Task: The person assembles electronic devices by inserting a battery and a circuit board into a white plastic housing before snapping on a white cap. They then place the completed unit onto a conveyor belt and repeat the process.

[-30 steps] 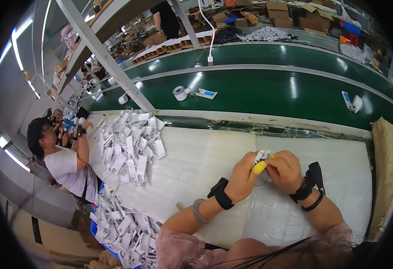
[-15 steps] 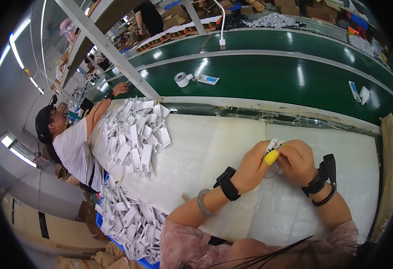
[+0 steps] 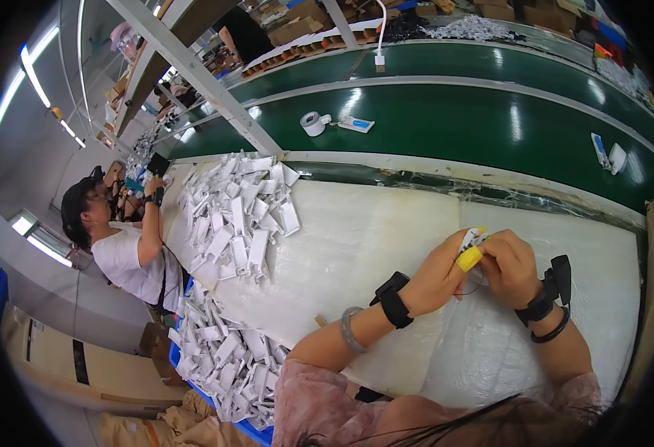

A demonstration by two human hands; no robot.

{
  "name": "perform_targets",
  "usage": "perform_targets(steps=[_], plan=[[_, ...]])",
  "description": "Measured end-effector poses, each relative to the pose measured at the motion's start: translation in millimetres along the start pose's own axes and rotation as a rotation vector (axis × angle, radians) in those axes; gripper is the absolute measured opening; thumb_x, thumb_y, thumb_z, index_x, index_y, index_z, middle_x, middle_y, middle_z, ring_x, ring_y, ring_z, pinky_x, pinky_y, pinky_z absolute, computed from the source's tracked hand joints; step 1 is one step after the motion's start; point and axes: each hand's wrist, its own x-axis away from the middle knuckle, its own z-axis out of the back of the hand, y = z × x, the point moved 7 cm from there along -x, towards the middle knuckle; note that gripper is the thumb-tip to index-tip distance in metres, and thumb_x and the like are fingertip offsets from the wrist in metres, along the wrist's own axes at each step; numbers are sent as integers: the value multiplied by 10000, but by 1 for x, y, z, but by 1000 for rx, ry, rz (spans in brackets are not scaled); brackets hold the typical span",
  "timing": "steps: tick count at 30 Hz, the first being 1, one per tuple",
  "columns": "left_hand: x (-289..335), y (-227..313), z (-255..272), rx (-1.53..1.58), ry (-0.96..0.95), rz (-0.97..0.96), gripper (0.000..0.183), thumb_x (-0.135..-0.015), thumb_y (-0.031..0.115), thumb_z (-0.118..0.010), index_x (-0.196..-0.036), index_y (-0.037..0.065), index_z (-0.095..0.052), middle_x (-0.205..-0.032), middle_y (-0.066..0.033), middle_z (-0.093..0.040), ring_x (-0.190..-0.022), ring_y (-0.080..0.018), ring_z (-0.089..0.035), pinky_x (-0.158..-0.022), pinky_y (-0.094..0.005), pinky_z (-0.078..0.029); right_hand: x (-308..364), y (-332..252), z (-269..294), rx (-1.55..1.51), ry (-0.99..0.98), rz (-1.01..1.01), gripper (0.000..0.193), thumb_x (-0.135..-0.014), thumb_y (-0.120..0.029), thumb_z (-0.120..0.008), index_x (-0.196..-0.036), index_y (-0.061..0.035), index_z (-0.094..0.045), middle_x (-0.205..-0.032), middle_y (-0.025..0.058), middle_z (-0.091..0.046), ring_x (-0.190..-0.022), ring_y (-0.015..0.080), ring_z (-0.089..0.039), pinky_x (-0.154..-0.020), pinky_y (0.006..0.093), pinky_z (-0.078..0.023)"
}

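Bent in nearer the body now, the co-worker's arm (image 3: 150, 235) was stretched toward the green belt (image 3: 446, 127) half a second ago. Over the sheeted tabletop (image 3: 364, 246), the left hand (image 3: 438, 279) is clamped on a small white piece (image 3: 470, 240); the right hand (image 3: 512, 268) meets it, its exact grip hidden. A broad stretch of sheeting separates them from the heap of white parts (image 3: 248, 216), with a narrower strip to the right edge. Below the heap, a blue bin (image 3: 256, 433) adjoins the table's near edge.
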Motion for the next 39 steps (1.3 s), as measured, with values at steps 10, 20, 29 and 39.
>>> perform_targets(steps=[10,20,29,39], plan=[[-1,-3,0,13,16,20,302,-1031,149,-398,-1298,14,-437,-728,-30,-502,-553,-84,-485,-515,-231,-438,2,0,-2,-17,5,-39,271,-687,126,-672,-910,0,-583,-829,142,-591,-705,307,-606,-585,354,-489],[0,-1,1,-10,54,26,292,-1026,145,-410,-1284,17,-453,-718,-22,-504,-554,-79,-473,-510,-229,-427,4,0,-3,12,18,-33,277,-678,113,-683,-910,-2,-584,-831,149,-593,-705,319,-609,-587,357,-491],[-2,-3,4,15,35,-17,330,-952,50,-440,-1278,11,-469,-891,-76,-555,-551,-90,-512,-468,-237,-458,3,0,-1,-15,2,-1,283,-684,112,-675,-923,-5,-581,-837,151,-597,-702,318,-603,-584,365,-482],[-4,0,7,-61,-48,1,372,-996,96,-419,-1364,41,-414,-791,-17,-512,-576,-57,-466,-504,-204,-426,4,1,-4,-18,7,-2,276,-680,101,-700,-913,-6,-597,-817,139,-599,-673,304,-611,-570,353,-496]])
